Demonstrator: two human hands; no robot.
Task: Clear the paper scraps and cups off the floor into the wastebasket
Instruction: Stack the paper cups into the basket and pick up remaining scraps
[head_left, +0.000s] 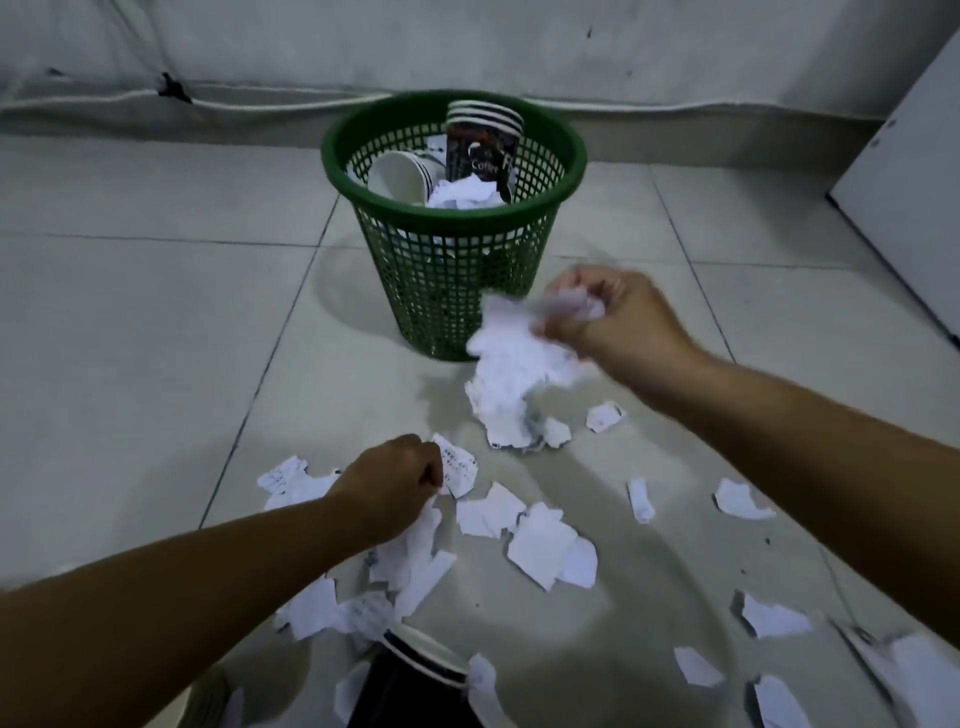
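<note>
A green mesh wastebasket (363, 140) stands on the tiled floor, holding paper cups (480, 140) and crumpled paper. My right hand (618, 317) grips a bunch of white paper scraps (514, 364) in front of the basket's lower right, raised above the floor and blurred by motion. My left hand (395, 483) is low over the floor with fingers curled round more scraps (457, 470). Several torn scraps (540, 551) lie scattered across the floor. A dark paper cup (415, 680) lies at the bottom edge.
A wall with a white cable along its base runs behind the basket. A white panel (909, 218) stands at the right. More scraps lie at the bottom right (774, 618).
</note>
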